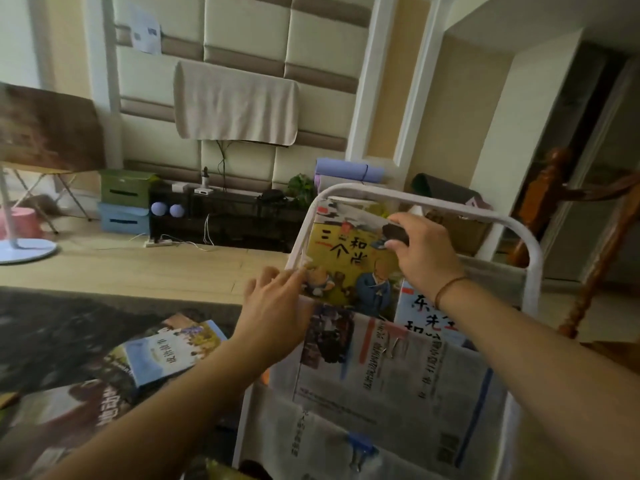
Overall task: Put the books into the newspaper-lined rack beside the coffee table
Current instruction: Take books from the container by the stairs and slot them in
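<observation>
Blue book beside rack

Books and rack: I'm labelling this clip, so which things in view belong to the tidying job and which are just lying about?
Part of the job:
- yellow book, gripped by the right hand, left hand at its corner
- white-and-blue book already in the rack
- newspaper
- books on the table

Lying about:
- towel
- storage boxes
- purple mat
- plant

Soft, dim daylight fills the room, brightest on the padded wall. Below the wall, the dark rug sits in shadow. Wide-angle bending curves the frame edges; detail looks slightly smeared throughout.
</observation>
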A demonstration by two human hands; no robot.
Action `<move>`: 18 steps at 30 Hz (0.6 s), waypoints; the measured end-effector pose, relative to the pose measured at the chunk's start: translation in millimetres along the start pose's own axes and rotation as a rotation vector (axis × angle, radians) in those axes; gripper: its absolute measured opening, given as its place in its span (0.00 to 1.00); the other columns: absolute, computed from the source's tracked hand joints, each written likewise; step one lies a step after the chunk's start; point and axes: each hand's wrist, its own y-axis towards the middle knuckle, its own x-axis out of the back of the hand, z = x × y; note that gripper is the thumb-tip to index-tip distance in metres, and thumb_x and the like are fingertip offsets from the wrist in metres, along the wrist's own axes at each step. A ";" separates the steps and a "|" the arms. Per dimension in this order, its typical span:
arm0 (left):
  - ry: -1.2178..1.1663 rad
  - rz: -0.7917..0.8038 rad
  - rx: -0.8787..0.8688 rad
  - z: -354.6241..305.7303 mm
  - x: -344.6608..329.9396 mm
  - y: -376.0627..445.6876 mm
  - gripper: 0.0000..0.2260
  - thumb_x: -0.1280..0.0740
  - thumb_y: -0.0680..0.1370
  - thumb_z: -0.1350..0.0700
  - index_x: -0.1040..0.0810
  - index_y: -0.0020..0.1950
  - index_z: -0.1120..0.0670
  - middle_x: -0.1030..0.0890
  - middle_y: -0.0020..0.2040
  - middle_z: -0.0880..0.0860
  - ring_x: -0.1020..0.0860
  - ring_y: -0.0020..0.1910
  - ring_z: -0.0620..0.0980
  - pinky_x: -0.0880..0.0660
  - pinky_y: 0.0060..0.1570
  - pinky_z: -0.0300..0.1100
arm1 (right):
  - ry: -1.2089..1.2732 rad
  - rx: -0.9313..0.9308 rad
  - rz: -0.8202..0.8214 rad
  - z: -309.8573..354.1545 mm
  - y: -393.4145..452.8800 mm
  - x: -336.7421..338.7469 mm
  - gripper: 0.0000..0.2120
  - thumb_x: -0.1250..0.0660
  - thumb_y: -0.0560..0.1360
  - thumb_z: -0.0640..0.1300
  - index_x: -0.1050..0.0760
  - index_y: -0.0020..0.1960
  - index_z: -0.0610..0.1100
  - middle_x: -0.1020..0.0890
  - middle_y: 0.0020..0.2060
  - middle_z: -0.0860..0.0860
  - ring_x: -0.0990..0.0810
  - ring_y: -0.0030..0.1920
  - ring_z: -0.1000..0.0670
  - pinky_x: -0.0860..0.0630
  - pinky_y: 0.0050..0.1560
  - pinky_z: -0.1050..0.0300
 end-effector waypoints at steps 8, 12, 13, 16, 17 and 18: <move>0.154 0.035 -0.040 -9.2 -16.9 -4.6 0.22 0.44 0.80 0.38 0.36 0.73 0.42 0.33 0.73 0.44 0.42 0.70 0.50 0.44 0.65 0.52 | -0.054 0.062 0.093 -2.9 -11.4 -8.2 0.22 0.33 0.76 0.36 0.29 0.69 0.43 0.21 0.58 0.43 0.23 0.57 0.41 0.24 0.58 0.46; 0.213 0.056 -0.092 -9.6 -22.3 -7.9 0.20 0.45 0.79 0.37 0.34 0.69 0.42 0.30 0.67 0.45 0.40 0.66 0.50 0.43 0.62 0.51 | -0.150 0.131 0.080 -2.0 -17.6 -16.5 0.22 0.31 0.75 0.38 0.27 0.68 0.43 0.20 0.55 0.45 0.23 0.55 0.42 0.25 0.56 0.44; 0.226 0.073 -0.094 -9.3 -24.3 -8.6 0.21 0.46 0.79 0.37 0.35 0.70 0.43 0.31 0.68 0.45 0.41 0.66 0.50 0.43 0.62 0.52 | -0.179 0.147 0.077 -2.5 -22.5 -19.6 0.21 0.31 0.74 0.40 0.26 0.67 0.44 0.20 0.54 0.46 0.23 0.55 0.43 0.26 0.56 0.45; 0.273 0.108 -0.081 -8.7 -28.6 -11.4 0.26 0.48 0.79 0.36 0.37 0.74 0.46 0.33 0.70 0.47 0.42 0.68 0.52 0.43 0.64 0.53 | -0.341 0.177 0.114 -4.5 -41.2 -31.5 0.19 0.31 0.74 0.45 0.24 0.65 0.46 0.21 0.55 0.48 0.25 0.55 0.45 0.29 0.55 0.48; 0.274 0.108 -0.073 -8.8 -29.4 -12.0 0.28 0.50 0.78 0.35 0.37 0.74 0.47 0.32 0.69 0.48 0.41 0.67 0.52 0.42 0.64 0.54 | -0.379 0.172 0.119 -5.8 -46.1 -34.8 0.20 0.31 0.73 0.47 0.24 0.64 0.46 0.22 0.55 0.49 0.26 0.55 0.45 0.29 0.54 0.48; 0.272 0.109 -0.065 -9.1 -29.6 -12.6 0.30 0.52 0.77 0.35 0.37 0.74 0.47 0.32 0.69 0.48 0.41 0.67 0.52 0.42 0.63 0.54 | -0.397 0.160 0.115 -7.5 -49.2 -36.7 0.21 0.30 0.73 0.48 0.24 0.65 0.46 0.22 0.55 0.49 0.26 0.55 0.45 0.28 0.54 0.47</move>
